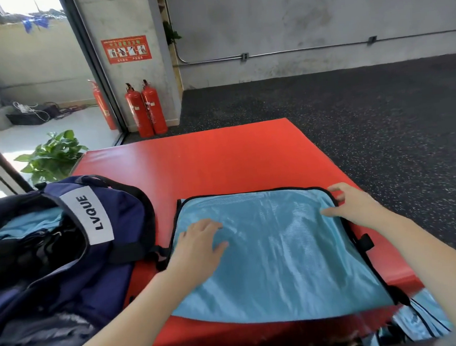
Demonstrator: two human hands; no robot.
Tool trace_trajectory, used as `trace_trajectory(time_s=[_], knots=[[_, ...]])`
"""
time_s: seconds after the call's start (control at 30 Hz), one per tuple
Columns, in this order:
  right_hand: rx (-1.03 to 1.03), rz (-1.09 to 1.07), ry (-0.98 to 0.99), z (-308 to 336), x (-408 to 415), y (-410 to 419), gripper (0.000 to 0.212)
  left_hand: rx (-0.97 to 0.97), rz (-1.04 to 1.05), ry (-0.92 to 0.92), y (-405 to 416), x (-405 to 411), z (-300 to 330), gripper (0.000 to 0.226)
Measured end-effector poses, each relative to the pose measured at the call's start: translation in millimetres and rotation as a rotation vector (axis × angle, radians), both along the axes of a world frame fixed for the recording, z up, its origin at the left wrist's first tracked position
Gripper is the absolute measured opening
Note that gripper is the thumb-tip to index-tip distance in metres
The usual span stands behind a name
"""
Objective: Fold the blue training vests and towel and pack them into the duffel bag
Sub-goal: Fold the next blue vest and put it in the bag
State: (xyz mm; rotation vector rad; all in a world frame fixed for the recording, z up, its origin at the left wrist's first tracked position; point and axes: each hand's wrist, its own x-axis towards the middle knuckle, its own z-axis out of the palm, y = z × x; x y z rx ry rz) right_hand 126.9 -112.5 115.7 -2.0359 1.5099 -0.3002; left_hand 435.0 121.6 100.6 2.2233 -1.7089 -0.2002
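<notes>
Both hands lie flat, fingers straight, gripping nothing: the left hand (pixel 199 245) presses the light blue vest (pixel 276 256) near its left edge, the right hand (pixel 356 207) rests on its far right corner. Under them lies a red mat (pixel 220 162). Left of the left hand, the navy duffel bag (pixel 112 235), labelled "LVQUE", gapes open with light blue fabric (pixel 28 224) inside.

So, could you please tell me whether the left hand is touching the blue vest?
Touching: the head view shows the left hand lying flat on the blue vest.
</notes>
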Motion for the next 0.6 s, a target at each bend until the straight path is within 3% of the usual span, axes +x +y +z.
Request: trace_trajectory(time_s=[0.17, 0.37, 0.47, 0.6], knots=[[0.106, -0.018, -0.054, -3, -16, 12, 0.077, 0.190, 0.007, -0.102, 19, -18, -21, 0.083], [-0.107, -0.039, -0.021, -3, -25, 33, 0.048, 0.163, 0.024, -0.104, 29, -19, -25, 0.088], [-0.312, 0.006, 0.042, 4, -15, 51, 0.035, 0.153, 0.048, -0.115, 38, -16, -23, 0.111], [-0.387, 0.183, -0.048, 6, 15, 106, 0.037, 0.136, 0.063, -0.128, 52, -17, -20, 0.124]])
